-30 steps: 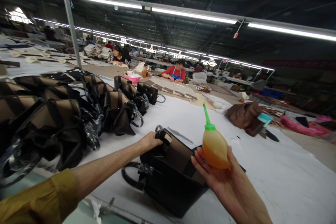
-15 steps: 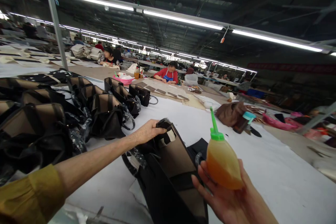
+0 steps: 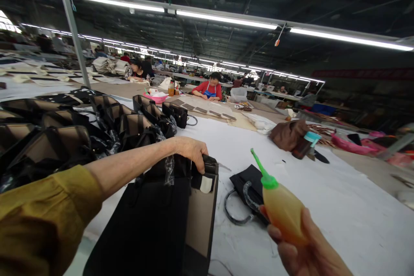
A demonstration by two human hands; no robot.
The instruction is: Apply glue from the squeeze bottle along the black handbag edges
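Observation:
My left hand (image 3: 194,152) grips the far top edge of a black handbag (image 3: 145,220), fingers curled over the rim. The bag stands in front of me with its tan lining and a small white patch inside showing. My right hand (image 3: 307,241) is wrapped round a soft squeeze bottle (image 3: 283,209) of amber liquid. Its green nozzle tilts up and to the left, apart from the bag. Between the two lies a black piece (image 3: 247,183) with handles wrapped in clear plastic, flat on the white tabletop.
Several black handbags (image 3: 54,151) crowd the left of the white table (image 3: 339,207). Toward the back right are a brown bundle (image 3: 287,135) and a dark jar with a turquoise lid (image 3: 305,144). A person in red (image 3: 208,90) sits across the table; a metal post (image 3: 73,30) rises at left.
The bag has turned more upright and shifted left, uncovering more of the black piece with handles. My right hand has moved right and lower, and the bottle's nozzle now leans left.

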